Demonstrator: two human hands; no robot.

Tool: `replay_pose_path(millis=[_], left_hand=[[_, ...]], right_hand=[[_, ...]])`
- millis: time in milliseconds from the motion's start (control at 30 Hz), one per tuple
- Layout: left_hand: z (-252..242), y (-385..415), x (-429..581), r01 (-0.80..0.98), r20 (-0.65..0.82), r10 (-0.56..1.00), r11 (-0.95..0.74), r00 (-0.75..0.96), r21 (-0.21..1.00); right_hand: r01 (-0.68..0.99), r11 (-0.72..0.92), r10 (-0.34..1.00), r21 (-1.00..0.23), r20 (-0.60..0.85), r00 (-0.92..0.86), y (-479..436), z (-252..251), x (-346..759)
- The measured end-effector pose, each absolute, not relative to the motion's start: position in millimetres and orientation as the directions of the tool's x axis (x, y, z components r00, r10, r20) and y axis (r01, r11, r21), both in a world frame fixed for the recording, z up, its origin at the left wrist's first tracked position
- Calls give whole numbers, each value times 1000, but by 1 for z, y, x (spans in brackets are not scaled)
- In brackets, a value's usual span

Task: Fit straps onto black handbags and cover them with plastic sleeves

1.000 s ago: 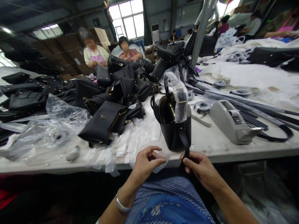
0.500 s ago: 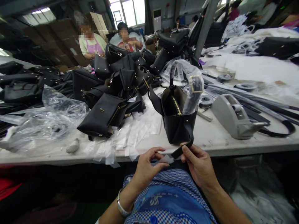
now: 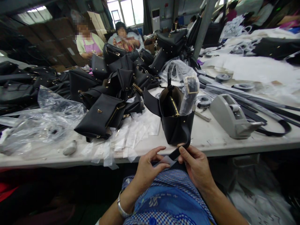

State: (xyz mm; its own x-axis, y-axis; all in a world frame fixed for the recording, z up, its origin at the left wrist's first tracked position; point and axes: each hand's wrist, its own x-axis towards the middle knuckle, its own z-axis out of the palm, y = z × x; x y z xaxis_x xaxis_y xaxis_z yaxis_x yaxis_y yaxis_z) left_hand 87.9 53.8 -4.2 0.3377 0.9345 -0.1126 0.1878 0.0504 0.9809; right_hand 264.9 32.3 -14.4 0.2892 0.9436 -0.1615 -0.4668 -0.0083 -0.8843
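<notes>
A black handbag (image 3: 174, 129) stands open-topped at the table's front edge, with a gold zipper inside and clear plastic wrapped round its buckled handle. From its near side a black strap (image 3: 175, 153) comes down toward me. My right hand (image 3: 195, 164) pinches this strap between thumb and fingers. Just left of it, my left hand (image 3: 150, 164) holds a small translucent plastic sheet (image 3: 168, 160) in a pinch, against the strap's end. Another black handbag (image 3: 100, 115) lies on its side to the left.
White slips (image 3: 138, 128) cover the table by the bags. A grey tape dispenser (image 3: 231, 117) stands at the right, near wrapped straps. Crumpled clear plastic (image 3: 53, 115) and a heap of black bags (image 3: 124, 72) fill the left and back. Two people sit beyond.
The plastic sheet in my left hand now overlaps the strap's end more. The strap is still in my right hand. The whole view has shifted slightly.
</notes>
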Motion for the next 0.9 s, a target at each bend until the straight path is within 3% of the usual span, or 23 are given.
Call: replay_pose_path(millis=[433,900], left_hand=[[-7,57,93,165,-176,930,128,323,978],[-3,57,93,230,-139,942,69,306,971]], right_hand=[[-412,-5,948,-911,-135,288,30,-13,268],[-403,29,930,-915,-123,348,34,-11,268]])
